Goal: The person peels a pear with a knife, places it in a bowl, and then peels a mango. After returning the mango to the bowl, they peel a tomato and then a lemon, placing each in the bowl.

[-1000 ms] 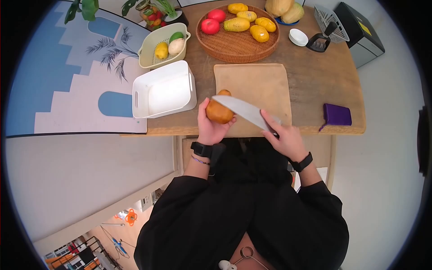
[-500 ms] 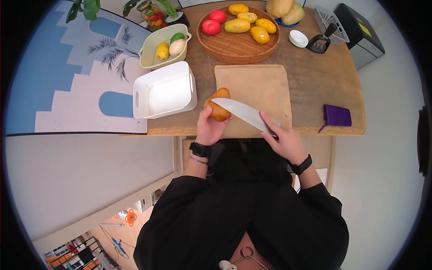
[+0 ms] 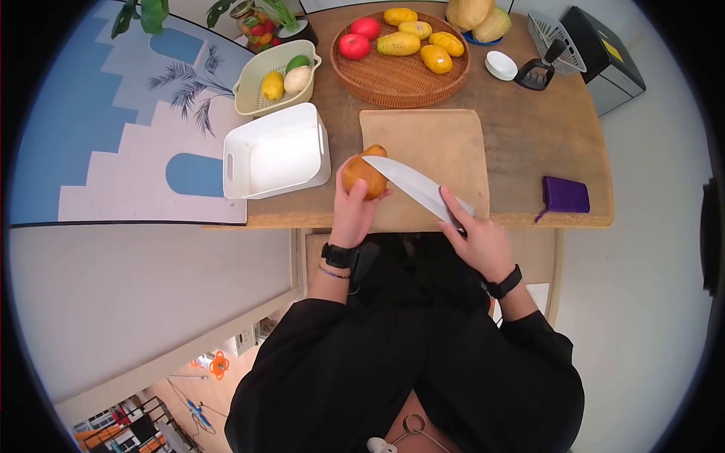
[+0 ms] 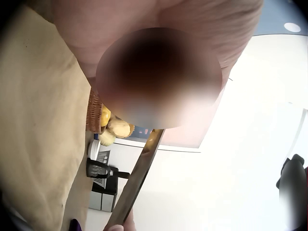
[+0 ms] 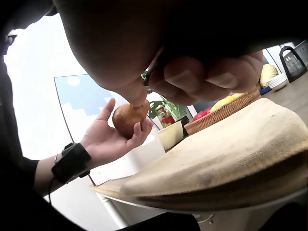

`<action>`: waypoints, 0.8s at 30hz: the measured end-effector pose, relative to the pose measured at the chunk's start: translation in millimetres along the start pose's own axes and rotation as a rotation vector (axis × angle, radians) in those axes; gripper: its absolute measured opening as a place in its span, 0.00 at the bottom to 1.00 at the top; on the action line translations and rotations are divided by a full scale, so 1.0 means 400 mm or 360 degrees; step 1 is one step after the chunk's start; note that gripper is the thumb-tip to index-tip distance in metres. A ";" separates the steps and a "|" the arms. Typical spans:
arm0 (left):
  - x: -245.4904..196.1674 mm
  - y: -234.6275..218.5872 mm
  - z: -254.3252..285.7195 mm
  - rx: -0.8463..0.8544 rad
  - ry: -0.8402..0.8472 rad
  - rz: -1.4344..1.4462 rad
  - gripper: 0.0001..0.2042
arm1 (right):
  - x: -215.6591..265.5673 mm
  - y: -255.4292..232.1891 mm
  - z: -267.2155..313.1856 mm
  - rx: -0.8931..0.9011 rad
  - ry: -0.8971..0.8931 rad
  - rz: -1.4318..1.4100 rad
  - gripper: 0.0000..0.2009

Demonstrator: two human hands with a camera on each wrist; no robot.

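In the head view my left hand holds a brown pear over the near left edge of the cutting mat. Its thumb lies along the near side of the fruit. My right hand grips a large kitchen knife, index finger stretched along the blade's back. The blade points left, and its tip overlaps the pear's upper part. From the right wrist the pear sits in the upturned left palm. In the left wrist view the knife runs up to a dark blurred patch below the palm.
A white bin stands left of the mat, behind it a pale green colander with produce. A wicker tray holds red and yellow produce. At right are a purple pouch, a white bowl and a black-handled tool.
The pear has been turned in my left hand, tilting left and then back more upright. My left thumb has come round onto its near side. The knife has shifted only slightly.
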State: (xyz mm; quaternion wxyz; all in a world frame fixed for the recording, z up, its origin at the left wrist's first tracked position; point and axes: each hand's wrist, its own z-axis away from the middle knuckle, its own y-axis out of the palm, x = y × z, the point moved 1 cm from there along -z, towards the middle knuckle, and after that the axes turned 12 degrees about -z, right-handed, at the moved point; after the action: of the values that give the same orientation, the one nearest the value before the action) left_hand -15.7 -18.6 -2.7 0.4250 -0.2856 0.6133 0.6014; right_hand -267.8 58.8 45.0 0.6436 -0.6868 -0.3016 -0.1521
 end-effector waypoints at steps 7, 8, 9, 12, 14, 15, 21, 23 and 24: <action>0.006 -0.015 -0.003 0.0009 -0.0129 -0.0087 0.23 | -0.027 0.027 -0.001 -0.0085 0.0067 0.0051 0.34; 0.006 -0.012 -0.002 0.0002 -0.0122 -0.0089 0.23 | -0.030 0.030 -0.005 -0.0136 0.0087 0.0061 0.34; -0.005 0.009 0.000 -0.0096 -0.0161 0.0014 0.23 | -0.023 0.027 -0.009 -0.0135 0.0081 0.0059 0.34; -0.005 0.020 -0.006 -0.0194 -0.0206 0.0167 0.25 | -0.002 0.016 -0.005 -0.0005 -0.0057 0.0024 0.34; -0.003 0.022 -0.012 -0.0197 -0.0202 0.0213 0.27 | 0.005 0.027 -0.005 0.0060 -0.0127 -0.0126 0.34; -0.009 0.031 -0.011 -0.0235 -0.0210 0.0230 0.28 | 0.005 0.031 -0.006 0.0061 -0.0128 -0.0124 0.34; -0.002 0.025 -0.002 -0.0144 -0.0297 0.0242 0.31 | -0.016 0.054 -0.026 -0.0165 0.0057 0.0036 0.33; -0.013 0.034 -0.005 -0.0173 -0.0324 0.0210 0.31 | -0.007 0.046 -0.027 -0.0186 0.0041 0.0025 0.33; -0.020 0.045 -0.007 -0.0183 -0.0303 0.0219 0.31 | -0.002 0.042 -0.025 -0.0185 0.0041 0.0025 0.33</action>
State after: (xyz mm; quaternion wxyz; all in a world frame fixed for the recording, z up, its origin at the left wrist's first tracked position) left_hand -28.0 -20.7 12.7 0.4219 -0.2083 0.5530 0.6876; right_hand -256.3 49.1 32.3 0.6076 -0.7234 -0.2786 -0.1730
